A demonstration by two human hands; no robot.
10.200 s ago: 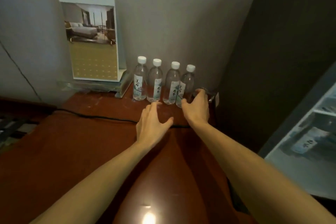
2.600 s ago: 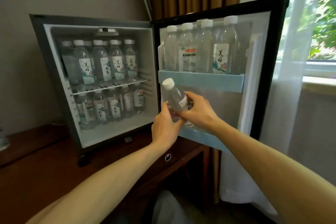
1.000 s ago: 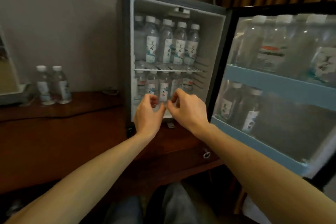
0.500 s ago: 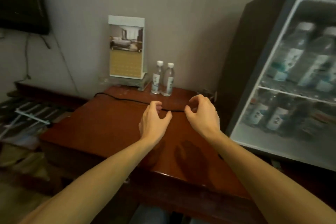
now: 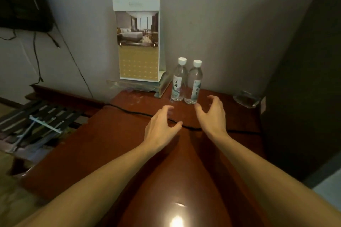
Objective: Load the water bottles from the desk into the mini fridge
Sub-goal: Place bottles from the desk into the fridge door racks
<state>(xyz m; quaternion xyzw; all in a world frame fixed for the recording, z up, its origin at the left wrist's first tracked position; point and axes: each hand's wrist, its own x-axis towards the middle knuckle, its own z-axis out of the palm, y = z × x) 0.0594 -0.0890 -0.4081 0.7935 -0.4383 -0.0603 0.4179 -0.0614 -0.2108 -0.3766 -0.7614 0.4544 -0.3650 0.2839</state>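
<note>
Pick-up approach at back of desk, close to wall. Low over the wood, left hand: fingers apart & loosely bent, gripping nothing, just short of left bottle. A bit further fwd, right hand: thumb & fingers spread in an open curve, near base of right bottle, apparently not touching. Both bottles upright, white caps on, side by side & all but touching, just right of calendar card in its clear stand. Black cable across desk, under both wrists. Clear glass dish at back right corner, beside dark flank of mini fridge; inside of fridge out of shot.

Step in hand, by the look of it: reach for one bottle per hand. No other bottles visible on desk, so prob. final pair & task near its end; fridge contents not checkable from here. Next move calls for closing each hand round a bottle's mid-body at label, lifting straight up, then swinging right toward fridge. Worth minding: tight gap btwn bottles, so little room for inner fingers & some risk of tipping the neighbour; cable & dish also along the way.
</note>
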